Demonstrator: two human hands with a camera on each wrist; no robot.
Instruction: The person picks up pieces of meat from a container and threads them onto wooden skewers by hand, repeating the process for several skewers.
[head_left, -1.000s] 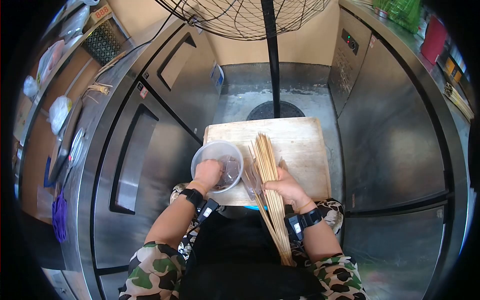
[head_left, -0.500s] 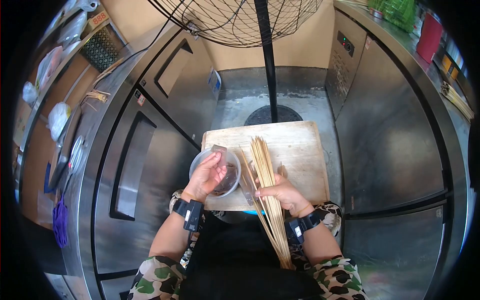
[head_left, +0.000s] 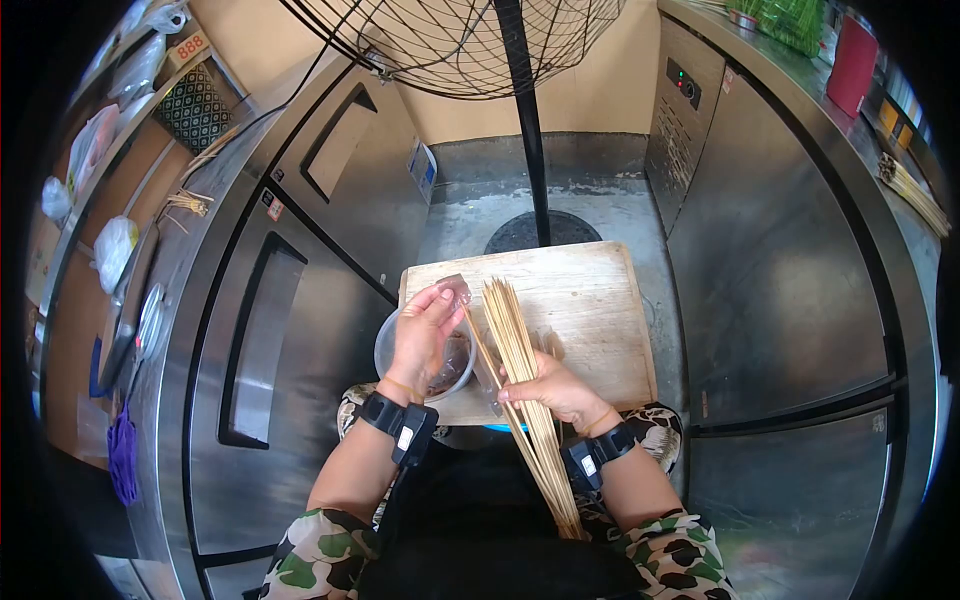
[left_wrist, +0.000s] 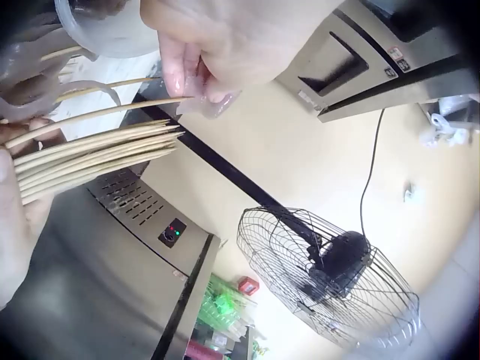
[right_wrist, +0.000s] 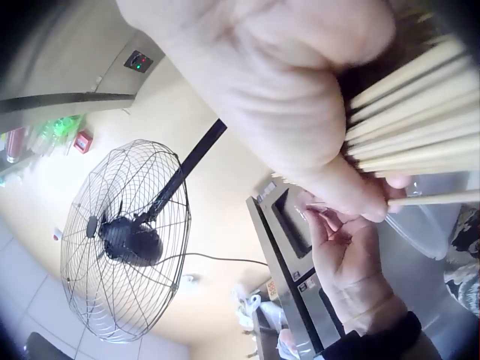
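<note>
My left hand [head_left: 420, 340] pinches a thin, slippery, translucent pinkish-brown piece [head_left: 457, 287] above the board's left side. In the left wrist view, the tip of a single bamboo skewer [left_wrist: 97, 114] meets that piece at the fingertips. My right hand [head_left: 562, 390] grips a thick bundle of bamboo skewers [head_left: 518, 335], points away from me, with the single skewer angled off to its left. Similar limp pieces [left_wrist: 26, 71] hang on skewers beside the bundle. Below the left hand stands a clear plastic tub [head_left: 383, 352] with more wet pieces inside, partly hidden by the hand.
A wooden board [head_left: 590, 290] lies across the lap. Steel cabinets stand on the left [head_left: 340, 230] and right [head_left: 790, 240]. Ahead is a black stand fan [head_left: 535, 190]. More skewers [head_left: 912, 195] lie on the right counter, and plastic bags fill the left shelf.
My left hand has come up out of the tub with a piece and moved right, bringing it to a skewer's tip. The right hand keeps holding the bundle and has shifted slightly left.
</note>
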